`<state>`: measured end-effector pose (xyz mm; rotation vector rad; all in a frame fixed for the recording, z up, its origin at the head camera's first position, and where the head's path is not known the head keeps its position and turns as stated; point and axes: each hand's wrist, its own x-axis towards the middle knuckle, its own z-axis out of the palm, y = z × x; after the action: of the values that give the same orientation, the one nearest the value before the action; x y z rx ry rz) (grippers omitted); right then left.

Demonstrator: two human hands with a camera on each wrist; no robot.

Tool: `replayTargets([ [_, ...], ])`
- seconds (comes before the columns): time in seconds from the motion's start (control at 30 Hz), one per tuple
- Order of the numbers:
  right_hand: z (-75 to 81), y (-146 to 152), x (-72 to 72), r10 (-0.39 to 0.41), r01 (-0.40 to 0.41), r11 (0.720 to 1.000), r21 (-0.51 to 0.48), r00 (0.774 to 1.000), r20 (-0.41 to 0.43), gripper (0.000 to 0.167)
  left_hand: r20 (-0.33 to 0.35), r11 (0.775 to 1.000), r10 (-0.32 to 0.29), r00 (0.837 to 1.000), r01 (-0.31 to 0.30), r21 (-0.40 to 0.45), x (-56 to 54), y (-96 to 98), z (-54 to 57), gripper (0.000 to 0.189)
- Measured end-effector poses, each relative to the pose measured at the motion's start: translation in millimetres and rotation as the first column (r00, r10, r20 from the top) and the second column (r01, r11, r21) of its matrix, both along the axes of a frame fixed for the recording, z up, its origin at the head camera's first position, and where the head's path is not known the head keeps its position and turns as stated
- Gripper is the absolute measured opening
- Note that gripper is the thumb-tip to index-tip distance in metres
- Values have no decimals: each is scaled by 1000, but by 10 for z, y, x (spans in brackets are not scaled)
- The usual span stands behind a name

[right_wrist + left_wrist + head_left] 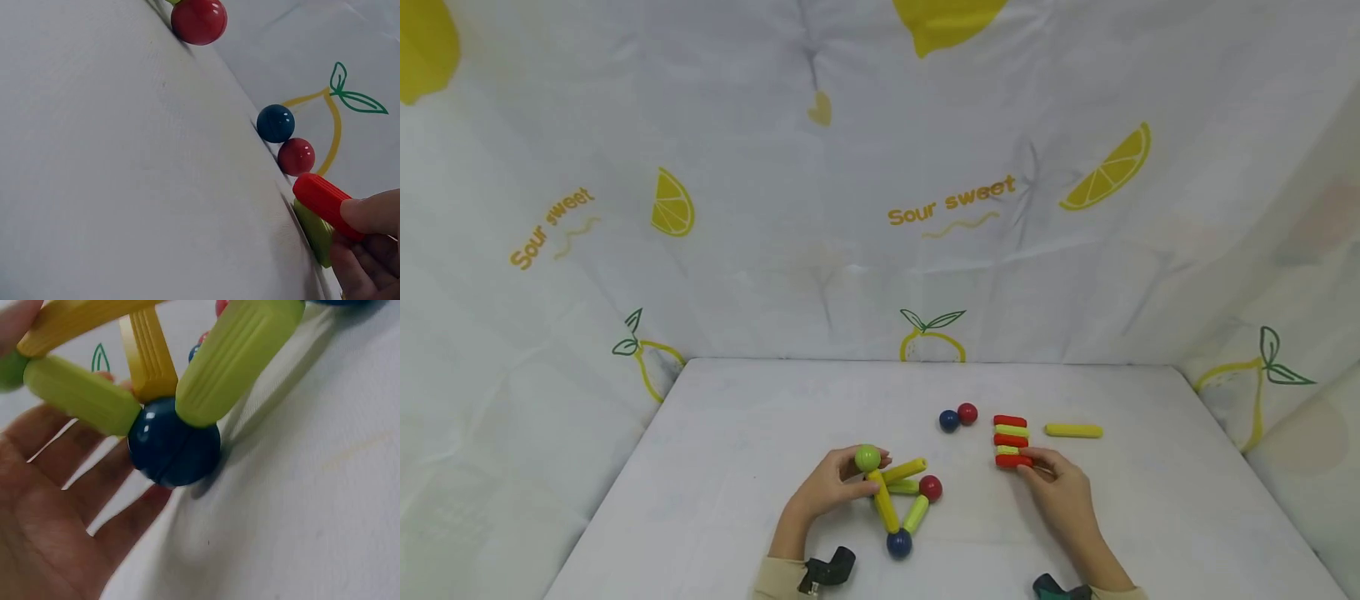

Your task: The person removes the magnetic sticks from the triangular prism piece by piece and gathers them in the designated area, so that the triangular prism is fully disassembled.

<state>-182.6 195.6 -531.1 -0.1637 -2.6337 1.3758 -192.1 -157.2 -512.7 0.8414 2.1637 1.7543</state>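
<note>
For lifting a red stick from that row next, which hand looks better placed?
Probably the right hand: it pinches the nearest red stick, while the left hand is farther off, holding the ball-and-stick frame.

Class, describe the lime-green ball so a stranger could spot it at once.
On the white table, find the joined structure of rods and balls, left of the row of short red and lime-green rods. In the head view, the lime-green ball caps the upper end of a yellow rod whose lower end meets a blue ball. Every other visible ball is red or blue.
</note>
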Motion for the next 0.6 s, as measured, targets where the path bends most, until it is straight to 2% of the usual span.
replayTargets([
  [0.13, -60, -10, -22, 18, -16, 996, 91, 999, -27, 27, 42, 998, -35, 999, 37, -45, -21, -62, -78, 43],
  [0.3, -79, -17, -6, 33, -6, 982, 191, 990, -138, 22, 104, 993, -51, 993, 61, -99, -21, -85, -106, 47],
  [0.47, -76, -26, 13, 41, 9, 969, 248, 980, -197, 21, 157, 991, 3, 988, 18, -134, -14, -72, -167, 43],
  [0.6, -85, -16, 14, 37, 7, 963, 270, 987, -156, 25, 162, 988, 51, 986, -26, -149, -16, -54, -217, 39],
])
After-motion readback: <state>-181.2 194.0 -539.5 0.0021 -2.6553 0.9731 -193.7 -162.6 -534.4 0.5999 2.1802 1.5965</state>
